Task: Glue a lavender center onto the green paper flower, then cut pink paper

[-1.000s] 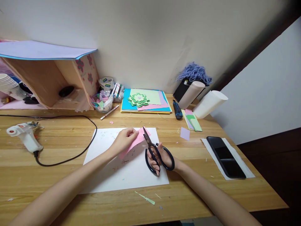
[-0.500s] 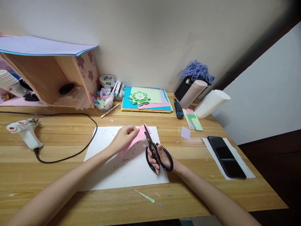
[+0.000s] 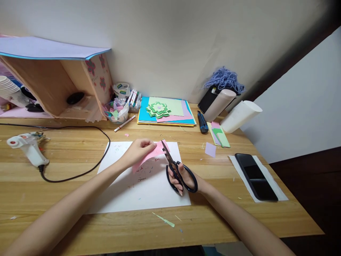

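My left hand (image 3: 140, 151) pinches a strip of pink paper (image 3: 149, 157) between thumb and fingers, above a white sheet (image 3: 157, 193) marked with small colour smudges. Black-handled scissors (image 3: 189, 174) sit in my right hand (image 3: 183, 177), its fingers through the loops. Their blades, slightly parted, cross the pink paper near its right end. Part of the paper lies hidden behind my left fingers.
A hot glue gun (image 3: 28, 147) and its black cord lie left. Behind are a box (image 3: 99, 81), a tub of scraps (image 3: 117, 113), a green paper flower (image 3: 158, 110) on coloured sheets, and a utility knife (image 3: 203, 122). A phone (image 3: 256, 177) rests right.
The left end of the pink paper has lifted and shifted a little left, with my left hand slightly higher. The scissors stay at its right end, with a small change in tilt.
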Demonstrator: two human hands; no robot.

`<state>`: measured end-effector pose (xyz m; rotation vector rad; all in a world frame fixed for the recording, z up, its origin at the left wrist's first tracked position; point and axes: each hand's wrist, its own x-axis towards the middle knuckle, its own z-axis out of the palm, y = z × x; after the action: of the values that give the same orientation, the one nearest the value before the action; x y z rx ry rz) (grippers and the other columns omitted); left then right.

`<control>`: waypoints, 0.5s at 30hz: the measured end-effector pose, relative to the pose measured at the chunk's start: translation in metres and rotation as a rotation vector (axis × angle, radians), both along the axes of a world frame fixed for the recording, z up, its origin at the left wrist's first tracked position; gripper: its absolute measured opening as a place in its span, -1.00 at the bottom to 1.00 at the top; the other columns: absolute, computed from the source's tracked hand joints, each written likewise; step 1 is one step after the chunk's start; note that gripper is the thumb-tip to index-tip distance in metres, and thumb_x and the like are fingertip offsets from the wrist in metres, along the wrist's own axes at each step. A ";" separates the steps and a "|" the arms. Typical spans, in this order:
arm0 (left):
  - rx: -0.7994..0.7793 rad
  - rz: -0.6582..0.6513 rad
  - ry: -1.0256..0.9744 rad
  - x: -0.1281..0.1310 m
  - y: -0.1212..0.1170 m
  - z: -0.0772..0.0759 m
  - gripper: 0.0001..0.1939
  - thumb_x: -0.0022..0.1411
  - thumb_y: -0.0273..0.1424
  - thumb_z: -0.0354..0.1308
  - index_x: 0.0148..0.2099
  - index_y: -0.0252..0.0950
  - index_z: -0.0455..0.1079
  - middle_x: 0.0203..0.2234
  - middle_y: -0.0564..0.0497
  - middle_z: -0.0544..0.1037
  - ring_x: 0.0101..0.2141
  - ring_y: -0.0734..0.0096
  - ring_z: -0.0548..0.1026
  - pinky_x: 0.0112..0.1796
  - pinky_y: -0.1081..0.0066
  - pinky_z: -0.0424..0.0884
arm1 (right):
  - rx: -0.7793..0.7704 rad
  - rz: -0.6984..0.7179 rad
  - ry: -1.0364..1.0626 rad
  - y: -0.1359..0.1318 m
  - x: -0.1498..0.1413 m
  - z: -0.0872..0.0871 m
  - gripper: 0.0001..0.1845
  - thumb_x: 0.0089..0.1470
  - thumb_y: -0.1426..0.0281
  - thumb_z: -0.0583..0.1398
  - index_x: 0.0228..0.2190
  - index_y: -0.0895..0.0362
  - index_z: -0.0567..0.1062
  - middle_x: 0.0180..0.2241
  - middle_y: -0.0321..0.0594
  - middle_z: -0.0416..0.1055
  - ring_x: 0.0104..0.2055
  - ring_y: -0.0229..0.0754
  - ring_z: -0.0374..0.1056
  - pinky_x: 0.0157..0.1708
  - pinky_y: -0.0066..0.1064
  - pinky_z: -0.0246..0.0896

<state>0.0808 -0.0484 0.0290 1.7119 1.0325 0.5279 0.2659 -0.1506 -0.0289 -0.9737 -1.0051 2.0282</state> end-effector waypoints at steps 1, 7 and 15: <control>-0.007 -0.004 -0.006 0.000 0.001 0.000 -0.63 0.08 -0.12 0.01 -0.52 -0.34 0.30 -0.66 0.12 0.25 -0.58 0.54 0.18 -0.53 0.50 0.07 | 0.010 0.001 -0.002 0.000 0.001 0.001 -0.31 -0.33 -0.27 0.03 -0.52 0.13 0.17 -0.71 -0.49 0.09 -0.79 -0.47 0.01 -0.85 -0.55 0.16; -0.020 -0.015 -0.012 -0.001 0.004 0.000 -0.65 0.07 -0.14 0.03 -0.51 -0.34 0.33 -0.67 0.13 0.26 -0.60 0.55 0.20 -0.54 0.51 0.07 | 0.065 0.027 0.008 -0.003 0.004 -0.001 -0.33 -0.24 -0.25 0.00 -0.48 0.13 0.19 -0.68 -0.48 0.08 -0.77 -0.48 0.00 -0.83 -0.57 0.17; -0.086 -0.062 0.008 -0.006 0.009 0.004 -0.67 0.02 -0.14 0.06 -0.55 -0.33 0.30 -0.66 0.12 0.25 -0.59 0.53 0.19 -0.54 0.50 0.09 | 0.133 0.076 -0.077 -0.005 0.006 0.010 -0.32 -0.24 -0.26 -0.04 -0.49 0.14 0.18 -0.67 -0.48 0.06 -0.77 -0.49 -0.01 -0.82 -0.59 0.15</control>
<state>0.0743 -0.0398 0.0331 1.6654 0.9906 0.4305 0.2723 -0.1552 -0.0185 -0.9623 -1.2183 1.9698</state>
